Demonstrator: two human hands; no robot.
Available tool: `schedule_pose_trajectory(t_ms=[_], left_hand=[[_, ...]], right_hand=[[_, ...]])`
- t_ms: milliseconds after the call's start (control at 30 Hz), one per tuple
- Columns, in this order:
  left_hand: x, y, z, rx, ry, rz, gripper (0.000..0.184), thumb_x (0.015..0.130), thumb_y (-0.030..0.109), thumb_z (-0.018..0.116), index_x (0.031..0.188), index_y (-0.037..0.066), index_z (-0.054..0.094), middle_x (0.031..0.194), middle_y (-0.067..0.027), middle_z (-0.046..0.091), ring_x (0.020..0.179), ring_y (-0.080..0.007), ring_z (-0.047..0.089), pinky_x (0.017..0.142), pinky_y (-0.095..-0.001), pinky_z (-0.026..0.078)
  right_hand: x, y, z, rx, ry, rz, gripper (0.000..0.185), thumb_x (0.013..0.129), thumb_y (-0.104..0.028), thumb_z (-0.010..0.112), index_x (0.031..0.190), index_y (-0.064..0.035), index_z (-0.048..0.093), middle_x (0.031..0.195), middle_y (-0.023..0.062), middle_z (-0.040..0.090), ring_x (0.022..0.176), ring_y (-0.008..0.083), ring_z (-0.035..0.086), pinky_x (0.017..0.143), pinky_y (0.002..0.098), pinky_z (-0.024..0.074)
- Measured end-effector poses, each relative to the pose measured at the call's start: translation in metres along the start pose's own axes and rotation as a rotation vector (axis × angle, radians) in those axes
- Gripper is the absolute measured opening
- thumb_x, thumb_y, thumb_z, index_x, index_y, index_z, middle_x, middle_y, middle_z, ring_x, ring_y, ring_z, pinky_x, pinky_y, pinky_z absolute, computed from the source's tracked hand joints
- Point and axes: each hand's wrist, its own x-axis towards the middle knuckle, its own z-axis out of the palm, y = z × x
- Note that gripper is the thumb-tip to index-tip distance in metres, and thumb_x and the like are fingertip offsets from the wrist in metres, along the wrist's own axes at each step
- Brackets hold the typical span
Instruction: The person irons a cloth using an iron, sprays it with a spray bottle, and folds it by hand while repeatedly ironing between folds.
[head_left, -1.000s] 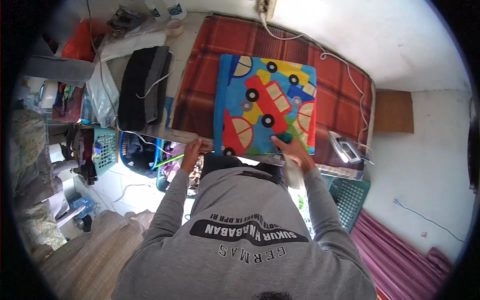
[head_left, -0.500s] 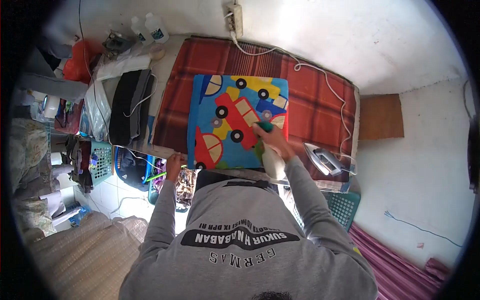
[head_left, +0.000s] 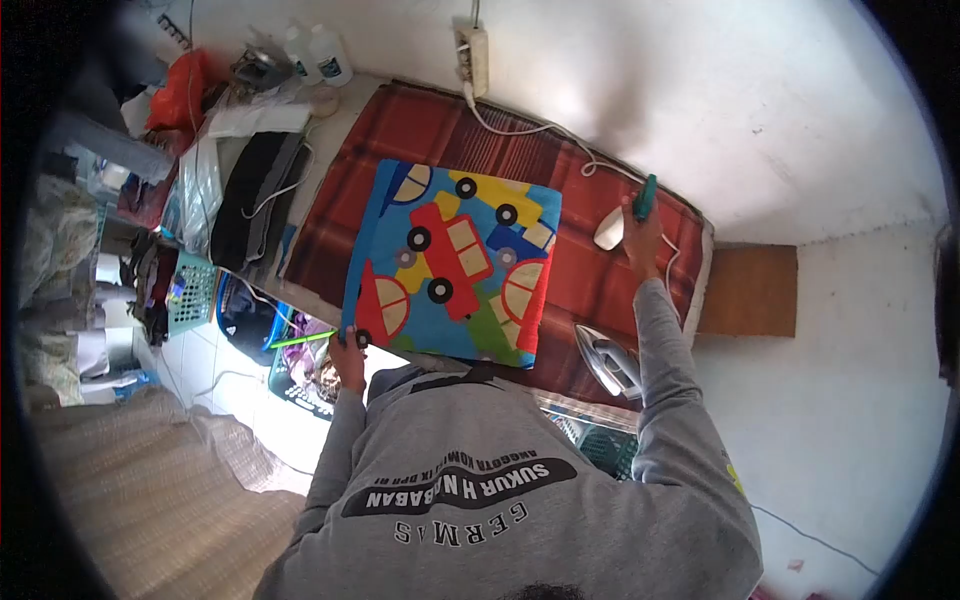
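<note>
folded cloth (head_left: 455, 262) lying on a red blanket (head_left: 580, 285); left hand (head_left: 348, 362) at its near left corner, whether gripping cannot be told; right hand (head_left: 643, 243) holding a bottle (head_left: 609, 230), beyond the iron (head_left: 607, 363).

Right fingers (head_left: 633, 224) round spray bottle (head_left: 609, 230); left fingers (head_left: 342, 347) at corner of printed cloth (head_left: 455, 265).

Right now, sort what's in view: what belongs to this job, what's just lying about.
Seemingly in the job:
- cloth, left hand at its near left corner
- spray bottle, in the right hand
- iron
- plaid mat, under the cloth

Probably just lying about:
- dark clothes
- red bag
- clear bottles
</note>
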Motion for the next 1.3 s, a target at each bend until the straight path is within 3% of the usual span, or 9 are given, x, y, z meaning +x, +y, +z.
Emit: schedule_pose_trajectory(t_ms=[167, 300, 400, 467, 533, 667, 733, 1000, 1300], left_hand=[[0.005, 0.007, -0.002, 0.167, 0.12, 0.208, 0.039, 0.106, 0.033, 0.07, 0.117, -0.003, 0.059, 0.091, -0.01, 0.063, 0.067, -0.0148, 0.059, 0.054, -0.0329, 0.049], [0.013, 0.008, -0.012, 0.092, -0.046, 0.125, 0.033, 0.108, 0.032, 0.068, 0.11, 0.0, 0.061, 0.083, -0.0063, 0.065, 0.066, -0.0131, 0.061, 0.052, -0.032, 0.048], [0.023, -0.006, -0.022, 0.101, -0.121, 0.136, 0.033, 0.107, 0.034, 0.068, 0.112, 0.002, 0.064, 0.088, -0.0071, 0.07, 0.07, -0.0128, 0.064, 0.054, -0.0307, 0.051], [0.025, -0.005, -0.024, 0.078, -0.15, 0.048, 0.032, 0.108, 0.033, 0.067, 0.115, 0.002, 0.064, 0.092, -0.007, 0.069, 0.075, -0.0121, 0.064, 0.059, -0.0305, 0.052], [0.028, -0.008, -0.025, 0.052, -0.193, -0.017, 0.029, 0.107, 0.031, 0.067, 0.119, 0.004, 0.065, 0.093, -0.0057, 0.069, 0.078, -0.0101, 0.064, 0.059, -0.0287, 0.052], [0.031, -0.006, -0.03, -0.009, -0.263, -0.008, 0.025, 0.104, 0.028, 0.067, 0.116, 0.006, 0.065, 0.092, -0.0042, 0.069, 0.079, -0.0104, 0.064, 0.061, -0.0297, 0.053], [0.035, -0.001, -0.038, 0.002, -0.342, -0.053, 0.031, 0.106, 0.032, 0.068, 0.118, 0.004, 0.064, 0.101, -0.0058, 0.072, 0.088, -0.0135, 0.067, 0.067, -0.0318, 0.054], [0.052, -0.01, -0.048, -0.022, -0.423, 0.007, 0.023, 0.108, 0.028, 0.067, 0.11, 0.005, 0.066, 0.09, -0.0027, 0.073, 0.08, -0.0112, 0.068, 0.067, -0.0309, 0.053], [0.046, -0.018, -0.039, -0.079, -0.29, -0.019, 0.021, 0.107, 0.025, 0.067, 0.11, 0.005, 0.066, 0.09, -0.0022, 0.074, 0.078, -0.0101, 0.066, 0.067, -0.0301, 0.051]], right_hand=[[-0.009, 0.003, -0.02, -0.021, -0.155, 0.167, 0.076, 0.094, -0.046, 0.082, 0.147, -0.0002, 0.051, 0.127, 0.0221, 0.072, 0.119, 0.0393, 0.071, 0.1, 0.0488, 0.0542], [-0.058, 0.023, -0.066, -0.289, -0.046, -0.154, 0.079, 0.092, -0.051, 0.081, 0.144, 0.0029, 0.054, 0.137, 0.0303, 0.065, 0.124, 0.0464, 0.066, 0.103, 0.0516, 0.0519], [-0.101, -0.052, -0.129, -0.818, -1.033, 0.299, 0.074, 0.092, -0.067, 0.071, 0.111, 0.0041, 0.071, 0.113, 0.0322, 0.073, 0.106, 0.0468, 0.072, 0.089, 0.0526, 0.0561], [-0.161, -0.039, -0.151, -0.849, -1.202, 0.231, 0.069, 0.092, -0.063, 0.074, 0.113, 0.0029, 0.073, 0.103, 0.029, 0.075, 0.099, 0.0466, 0.074, 0.087, 0.0539, 0.0564], [-0.225, 0.042, -0.153, -0.536, -0.872, 0.065, 0.063, 0.094, -0.057, 0.075, 0.118, 0.001, 0.073, 0.107, 0.029, 0.075, 0.102, 0.0465, 0.073, 0.09, 0.0544, 0.056], [-0.217, -0.062, -0.118, -0.345, -0.72, -0.212, 0.053, 0.096, -0.051, 0.074, 0.121, -0.0037, 0.075, 0.107, 0.028, 0.076, 0.104, 0.0458, 0.074, 0.09, 0.0538, 0.0572], [-0.207, -0.147, -0.085, -0.509, -0.981, 0.181, 0.052, 0.094, -0.054, 0.076, 0.12, -0.0079, 0.078, 0.101, 0.0242, 0.078, 0.097, 0.042, 0.076, 0.083, 0.0521, 0.0594], [-0.26, -0.278, 0.175, -0.301, -0.985, -0.599, 0.054, 0.091, -0.056, 0.077, 0.095, -0.0024, 0.073, 0.083, 0.0216, 0.075, 0.083, 0.0416, 0.076, 0.074, 0.0512, 0.0601], [-0.249, -0.257, 0.13, -0.442, -1.258, -0.514, 0.055, 0.092, -0.057, 0.076, 0.098, -0.0029, 0.074, 0.085, 0.0224, 0.076, 0.08, 0.0413, 0.076, 0.074, 0.0524, 0.0606]])
